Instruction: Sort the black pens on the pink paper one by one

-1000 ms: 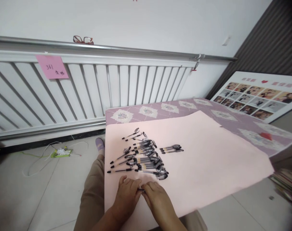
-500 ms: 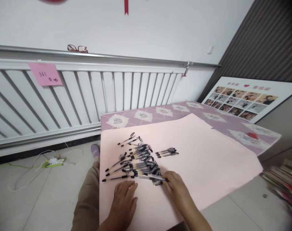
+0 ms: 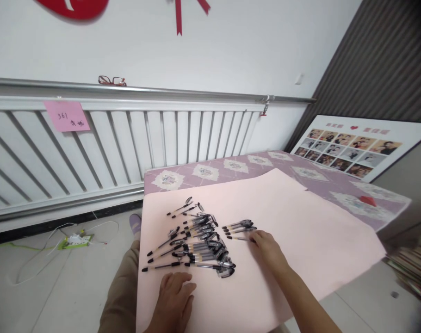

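Note:
A loose heap of black-capped pens (image 3: 200, 245) lies on the pink sheet (image 3: 300, 259), most with their caps toward the right. To its right is a small row of similar pens (image 3: 237, 225), lying side by side. My right hand (image 3: 268, 249) has its fingers closed on the cap end of a pen (image 3: 240, 238) at the near side of that row; the fingers hide the cap. My left hand (image 3: 176, 296) rests on the sheet just below the heap, fingers spread and holding nothing.
The sheet covers a table with a purple patterned cloth (image 3: 203, 171). A white radiator (image 3: 189, 134) stands behind, with glasses (image 3: 112, 81) on its pipe. A photo board (image 3: 370, 120) leans at the back right. On the floor sits a power strip (image 3: 77, 240) with cables.
My right hand has carried a pen from the near edge of the heap up and right to the small row. My left hand stays near its place. The view has tilted slightly upward.

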The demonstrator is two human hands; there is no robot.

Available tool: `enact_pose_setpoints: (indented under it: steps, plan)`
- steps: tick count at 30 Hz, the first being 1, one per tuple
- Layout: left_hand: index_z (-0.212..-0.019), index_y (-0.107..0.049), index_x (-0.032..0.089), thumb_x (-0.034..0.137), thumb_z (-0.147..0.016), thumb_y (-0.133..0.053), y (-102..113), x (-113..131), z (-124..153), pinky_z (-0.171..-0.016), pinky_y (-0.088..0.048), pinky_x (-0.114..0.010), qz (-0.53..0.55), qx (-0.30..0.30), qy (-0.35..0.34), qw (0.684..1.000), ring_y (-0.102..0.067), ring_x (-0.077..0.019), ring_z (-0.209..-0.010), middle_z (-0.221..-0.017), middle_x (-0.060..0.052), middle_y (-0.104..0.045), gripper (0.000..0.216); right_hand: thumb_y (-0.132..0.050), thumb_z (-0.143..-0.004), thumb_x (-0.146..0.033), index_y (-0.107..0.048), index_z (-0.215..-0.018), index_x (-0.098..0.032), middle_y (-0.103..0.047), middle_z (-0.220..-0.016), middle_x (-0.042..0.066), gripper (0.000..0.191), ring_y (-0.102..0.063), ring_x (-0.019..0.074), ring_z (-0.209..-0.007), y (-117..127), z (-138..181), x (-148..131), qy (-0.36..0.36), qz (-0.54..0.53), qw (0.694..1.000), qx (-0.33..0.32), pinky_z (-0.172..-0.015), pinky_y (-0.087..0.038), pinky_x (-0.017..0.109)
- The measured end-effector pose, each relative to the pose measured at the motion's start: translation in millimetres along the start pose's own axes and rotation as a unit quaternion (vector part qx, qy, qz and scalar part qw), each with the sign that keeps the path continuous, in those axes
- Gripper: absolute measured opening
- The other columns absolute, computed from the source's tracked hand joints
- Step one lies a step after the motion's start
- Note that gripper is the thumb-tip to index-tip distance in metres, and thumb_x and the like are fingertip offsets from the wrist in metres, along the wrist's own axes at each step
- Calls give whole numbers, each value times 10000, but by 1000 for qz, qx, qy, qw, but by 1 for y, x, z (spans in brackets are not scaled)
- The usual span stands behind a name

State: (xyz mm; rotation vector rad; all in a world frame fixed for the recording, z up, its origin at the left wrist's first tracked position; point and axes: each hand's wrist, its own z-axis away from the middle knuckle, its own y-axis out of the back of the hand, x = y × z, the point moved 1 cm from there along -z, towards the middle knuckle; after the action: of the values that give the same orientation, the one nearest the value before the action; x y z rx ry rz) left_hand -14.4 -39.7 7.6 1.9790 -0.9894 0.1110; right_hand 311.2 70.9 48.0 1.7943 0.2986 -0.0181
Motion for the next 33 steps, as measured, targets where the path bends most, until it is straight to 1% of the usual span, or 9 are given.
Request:
enact_pose_setpoints:
  steps: [4, 8, 14, 18, 22, 28, 33]
  plan:
    - [-951, -566, 214, 75, -763, -404, -3, -3, 1, -830, -368, -444, -5, 3, -10, 1000, -532, -227, -920, -978, -90, -596, 285, -427, -816, -188, -617, -895, -262, -592, -1007, 60, 219, -478, 240, -976, 0, -13, 0, 13, 50, 999, -5, -777, -369, 349]
    - [-953, -571, 210, 86, -771, -402, -4, -4, 2, -829, -376, -434, -13, -11, -14, 1000, -540, -225, -919, -970, -93, -600, 278, -431, -816, -165, -617, -905, -257, -584, -981, 62, 226, -478, 227, -937, 0, -20, 0, 29, 86, 996, -15, -755, -356, 332]
    - [-904, -586, 221, 110, -787, -399, -6, -3, 1, -847, -369, -421, -6, 16, 1, 1000, -552, -209, -886, -937, -76, -616, 247, -422, -825, -149, -621, -920, -243, -596, -938, 67, 239, -505, 217, -873, -6, -25, 2, 42, 109, 993, -29, -722, -351, 323]
    - [-919, -582, 224, 104, -781, -402, -6, -2, 1, -846, -371, -419, -11, 9, -3, 1000, -549, -208, -896, -947, -72, -615, 256, -416, -831, -156, -622, -917, -240, -601, -928, 62, 238, -519, 210, -841, -9, -28, 0, 47, 103, 993, -31, -701, -357, 315]
    - [-913, -587, 225, 107, -781, -412, 0, 1, -2, -855, -370, -425, 2, 2, 10, 1000, -548, -208, -889, -940, -70, -616, 249, -407, -836, -167, -623, -921, -225, -606, -929, 65, 239, -531, 199, -821, -10, -29, -2, 54, 84, 995, -25, -704, -377, 302]
    - [-949, -574, 227, 73, -770, -425, 7, 3, -6, -862, -360, -444, 6, -57, 12, 998, -543, -215, -916, -971, -74, -608, 279, -423, -823, -198, -632, -922, -233, -612, -916, 57, 234, -539, 197, -808, -11, -27, 0, 53, 45, 998, 0, -738, -409, 301]
    - [-924, -580, 230, 86, -778, -439, 11, 6, -7, -874, -345, -444, 21, -42, 31, 998, -549, -207, -903, -956, -61, -613, 249, -401, -829, -218, -620, -933, -221, -611, -918, 67, 242, -549, 211, -831, -7, -17, -12, 46, -4, 999, 27, -739, -435, 319]
